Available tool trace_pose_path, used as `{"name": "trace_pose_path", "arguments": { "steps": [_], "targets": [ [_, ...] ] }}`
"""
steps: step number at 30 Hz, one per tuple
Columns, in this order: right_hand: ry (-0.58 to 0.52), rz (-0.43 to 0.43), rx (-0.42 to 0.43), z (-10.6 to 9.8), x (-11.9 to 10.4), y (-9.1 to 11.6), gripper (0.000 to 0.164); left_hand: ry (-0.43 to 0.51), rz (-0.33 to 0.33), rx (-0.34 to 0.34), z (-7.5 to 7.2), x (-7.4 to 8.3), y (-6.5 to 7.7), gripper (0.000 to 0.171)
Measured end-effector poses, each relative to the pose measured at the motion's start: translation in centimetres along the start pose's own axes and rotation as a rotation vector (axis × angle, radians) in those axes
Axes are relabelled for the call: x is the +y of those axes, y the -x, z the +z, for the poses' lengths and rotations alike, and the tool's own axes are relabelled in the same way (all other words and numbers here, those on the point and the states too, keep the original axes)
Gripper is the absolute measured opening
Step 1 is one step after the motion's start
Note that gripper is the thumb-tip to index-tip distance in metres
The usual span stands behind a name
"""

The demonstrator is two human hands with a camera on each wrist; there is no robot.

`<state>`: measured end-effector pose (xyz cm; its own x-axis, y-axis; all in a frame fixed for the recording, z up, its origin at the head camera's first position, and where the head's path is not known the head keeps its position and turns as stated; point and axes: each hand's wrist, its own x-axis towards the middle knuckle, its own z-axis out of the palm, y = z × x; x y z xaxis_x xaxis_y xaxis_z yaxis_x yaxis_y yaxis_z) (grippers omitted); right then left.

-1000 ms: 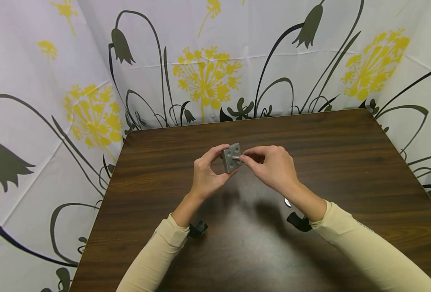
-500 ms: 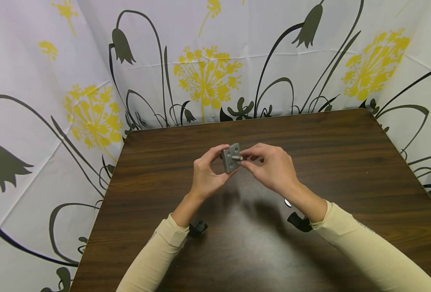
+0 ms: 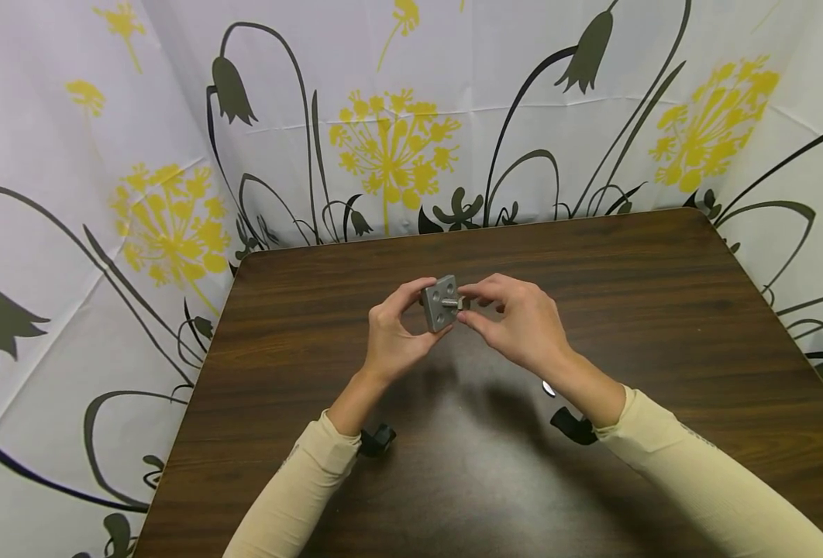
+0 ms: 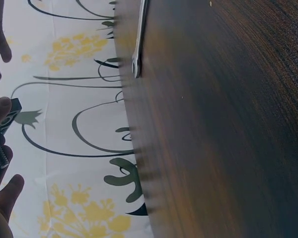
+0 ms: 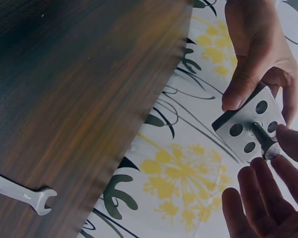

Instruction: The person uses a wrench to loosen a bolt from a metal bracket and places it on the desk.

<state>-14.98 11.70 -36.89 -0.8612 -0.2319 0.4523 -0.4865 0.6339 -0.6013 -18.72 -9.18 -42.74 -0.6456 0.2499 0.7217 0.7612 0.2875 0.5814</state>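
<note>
My left hand (image 3: pixel 396 333) grips a small square grey metal plate (image 3: pixel 435 309) by its edges, raised above the table and tilted. The plate has several round holes. From its middle a bolt (image 3: pixel 451 303) sticks out towards my right hand (image 3: pixel 523 319), whose thumb and fingertips pinch the bolt's head (image 5: pixel 271 149). In the right wrist view, the other fingers of that hand are spread below the head. A threaded shaft (image 4: pixel 0 153) shows beside the plate at the left wrist view's edge, where much of the plate is cut off or covered by fingers.
An open-ended wrench (image 5: pixel 25 193) lies on the dark wood-patterned table (image 3: pixel 300 325). In the head view my right wrist mostly hides it. Black wrist mounts (image 3: pixel 378 439) sit under both forearms. A flower-printed curtain (image 3: pixel 397 62) hangs behind the table's far edge.
My right fingertips have shifted slightly at the bolt, and more of its shaft and head now shows. The left hand and plate have hardly moved.
</note>
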Motion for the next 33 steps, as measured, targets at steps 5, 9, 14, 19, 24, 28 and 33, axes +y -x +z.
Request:
{"name": "trace_pose_path", "arguments": {
  "steps": [5, 9, 14, 19, 24, 28, 33],
  "targets": [
    [0.006, 0.111, 0.001, 0.01, -0.14, -0.07, 0.028, 0.0, -0.003, 0.0, -0.11, -0.01, 0.1, 0.064],
    [0.012, 0.191, -0.019, -0.03, -0.24, -0.23, 0.03, 0.004, -0.003, 0.001, -0.13, -0.05, 0.09, 0.064],
    [0.004, 0.231, -0.045, 0.04, -0.37, -0.34, 0.03, 0.004, -0.005, -0.003, -0.17, 0.03, 0.07, 0.065],
    [-0.01, 0.22, -0.041, 0.15, -0.5, -0.36, 0.025, 0.002, -0.001, -0.006, -0.22, 0.05, 0.06, 0.064],
    [-0.025, 0.197, -0.034, 0.15, -0.56, -0.47, 0.022, 0.003, 0.002, -0.008, -0.28, 0.09, -0.06, 0.064],
    [-0.038, 0.176, -0.035, 0.06, -0.6, -0.44, 0.021, 0.003, 0.005, -0.006, -0.31, 0.16, -0.16, 0.064],
    [-0.02, 0.104, -0.029, -0.05, -0.55, -0.39, 0.019, 0.006, 0.003, -0.01, -0.3, 0.16, -0.17, 0.064]
  ]
}}
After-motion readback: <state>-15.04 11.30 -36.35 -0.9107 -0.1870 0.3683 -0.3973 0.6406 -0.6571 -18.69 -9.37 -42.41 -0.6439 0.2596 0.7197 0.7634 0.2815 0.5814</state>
